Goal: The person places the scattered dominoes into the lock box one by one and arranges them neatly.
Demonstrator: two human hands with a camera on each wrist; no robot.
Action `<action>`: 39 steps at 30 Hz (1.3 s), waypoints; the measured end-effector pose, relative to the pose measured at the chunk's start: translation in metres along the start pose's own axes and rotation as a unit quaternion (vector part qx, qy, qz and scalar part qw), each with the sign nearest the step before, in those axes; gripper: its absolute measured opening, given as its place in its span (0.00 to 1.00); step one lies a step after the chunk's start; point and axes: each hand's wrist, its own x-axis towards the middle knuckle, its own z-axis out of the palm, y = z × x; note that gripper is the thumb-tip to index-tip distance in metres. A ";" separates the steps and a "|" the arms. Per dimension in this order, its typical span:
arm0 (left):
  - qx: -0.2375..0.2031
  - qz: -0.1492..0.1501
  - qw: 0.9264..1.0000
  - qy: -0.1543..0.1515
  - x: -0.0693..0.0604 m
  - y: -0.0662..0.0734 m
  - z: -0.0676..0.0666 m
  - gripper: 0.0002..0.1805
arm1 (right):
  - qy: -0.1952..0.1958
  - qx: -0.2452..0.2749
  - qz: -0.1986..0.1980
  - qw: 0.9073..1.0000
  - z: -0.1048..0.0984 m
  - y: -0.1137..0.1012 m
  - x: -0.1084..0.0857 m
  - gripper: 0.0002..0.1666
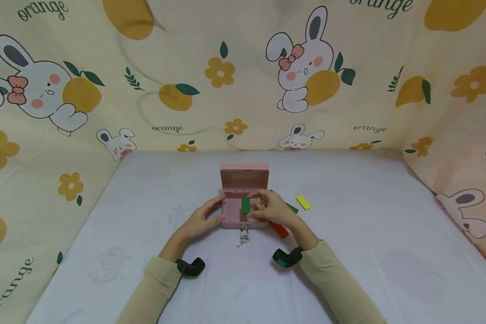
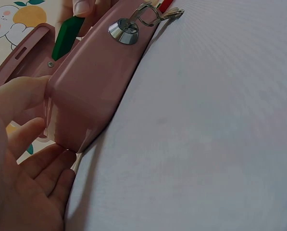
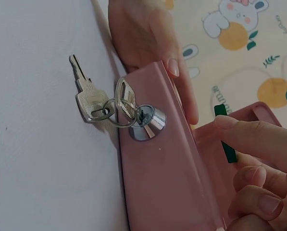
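A pink metal cash box [image 1: 245, 225] stands with its lid raised; keys [image 1: 244, 236] hang from the lock on its front. My left hand [image 1: 204, 218] rests against the box's left side, thumb near the front corner, fingers farther back. In the left wrist view, that hand's fingers [image 2: 47, 166] touch the side wall. Over the box's inside, my right hand [image 1: 272, 208] pinches a green block [image 1: 245, 205] between thumb and fingertip. The block [image 3: 225, 134] is held upright in the right wrist view.
A yellow block [image 1: 303, 202] lies right of the box. Nearer to it are a red block [image 1: 279, 230] and another green block [image 1: 293, 208], partly hidden by the right hand. A patterned cloth [image 1: 243, 103] hangs behind the white tabletop [image 1: 360, 216].
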 end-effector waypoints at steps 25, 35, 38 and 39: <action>0.002 0.015 1.000 -0.004 -0.001 0.001 -0.001 0.36 | 0.017 -0.016 -0.031 0.999 0.017 -0.007 0.011 0.28; 0.011 0.007 1.000 -0.008 -0.001 0.000 0.000 0.37 | 0.018 -0.047 -0.020 0.999 0.025 -0.007 0.016 0.28; 0.015 0.006 1.000 -0.007 -0.001 0.000 -0.001 0.37 | 0.020 -0.045 -0.015 0.999 0.027 -0.010 0.017 0.27; 0.015 0.004 1.000 -0.007 -0.001 0.000 -0.001 0.37 | 0.020 -0.046 -0.016 0.999 0.028 -0.010 0.017 0.27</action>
